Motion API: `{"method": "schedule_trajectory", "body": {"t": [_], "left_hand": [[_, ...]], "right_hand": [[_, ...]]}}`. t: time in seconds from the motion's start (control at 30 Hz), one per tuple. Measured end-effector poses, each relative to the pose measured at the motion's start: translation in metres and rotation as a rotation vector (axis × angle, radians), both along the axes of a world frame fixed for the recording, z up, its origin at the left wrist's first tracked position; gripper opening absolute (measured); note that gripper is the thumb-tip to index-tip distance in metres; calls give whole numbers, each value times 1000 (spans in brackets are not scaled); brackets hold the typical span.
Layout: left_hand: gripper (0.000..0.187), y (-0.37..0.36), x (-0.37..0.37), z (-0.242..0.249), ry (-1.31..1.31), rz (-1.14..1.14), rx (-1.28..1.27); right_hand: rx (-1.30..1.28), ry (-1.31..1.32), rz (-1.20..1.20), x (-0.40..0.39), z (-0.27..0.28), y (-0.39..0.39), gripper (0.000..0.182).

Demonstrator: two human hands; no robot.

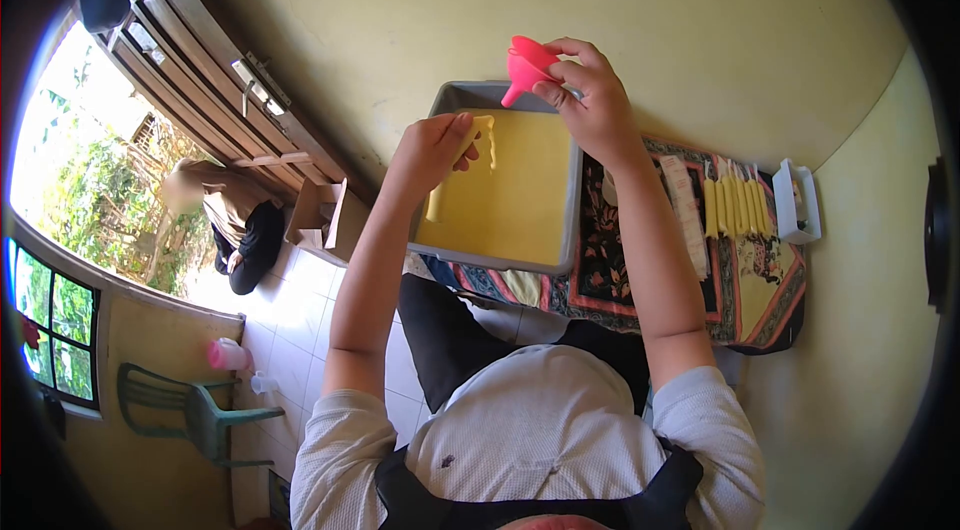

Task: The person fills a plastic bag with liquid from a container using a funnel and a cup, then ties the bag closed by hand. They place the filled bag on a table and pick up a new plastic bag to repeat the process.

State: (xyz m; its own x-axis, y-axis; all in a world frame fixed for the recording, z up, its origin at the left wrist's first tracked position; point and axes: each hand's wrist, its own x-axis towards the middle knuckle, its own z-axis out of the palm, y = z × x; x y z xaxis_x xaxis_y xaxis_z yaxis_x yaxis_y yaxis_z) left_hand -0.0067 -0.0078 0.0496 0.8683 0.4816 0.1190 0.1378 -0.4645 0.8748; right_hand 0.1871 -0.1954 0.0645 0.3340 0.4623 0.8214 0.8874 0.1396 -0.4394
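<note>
Yellow liquid fills the grey tray [572, 192]; right hand [596, 102] fingers pinch a pink funnel [527, 68], left hand [432, 150] fingers grip a filled tube [452, 180]

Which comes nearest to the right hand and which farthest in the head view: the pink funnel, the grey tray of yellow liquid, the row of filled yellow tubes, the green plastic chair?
1. Pink funnel: held in the right hand itself.
2. Grey tray: just below and left of the hand.
3. Row of filled yellow tubes: off to the right, on the patterned cloth.
4. Green plastic chair: far lower left, by the window.
</note>
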Motion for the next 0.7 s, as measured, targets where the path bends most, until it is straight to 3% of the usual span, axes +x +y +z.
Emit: {"method": "schedule_trajectory", "body": {"t": [0.2, 0.3, 0.6, 0.7], "left_hand": [[51, -4, 11, 25, 315, -76, 323], [51, -2, 18, 24, 339, -67, 362], [48, -5, 19, 37, 316, -31, 307], [50, -1, 16, 36, 259, -3, 183]], "right_hand": [[-64, 3, -86, 10, -29, -20, 24], [-59, -135, -108, 11, -41, -21, 22], [-146, -114, -91, -4, -66, -30, 17], [-154, -134, -70, -3, -76, -31, 17]]}}
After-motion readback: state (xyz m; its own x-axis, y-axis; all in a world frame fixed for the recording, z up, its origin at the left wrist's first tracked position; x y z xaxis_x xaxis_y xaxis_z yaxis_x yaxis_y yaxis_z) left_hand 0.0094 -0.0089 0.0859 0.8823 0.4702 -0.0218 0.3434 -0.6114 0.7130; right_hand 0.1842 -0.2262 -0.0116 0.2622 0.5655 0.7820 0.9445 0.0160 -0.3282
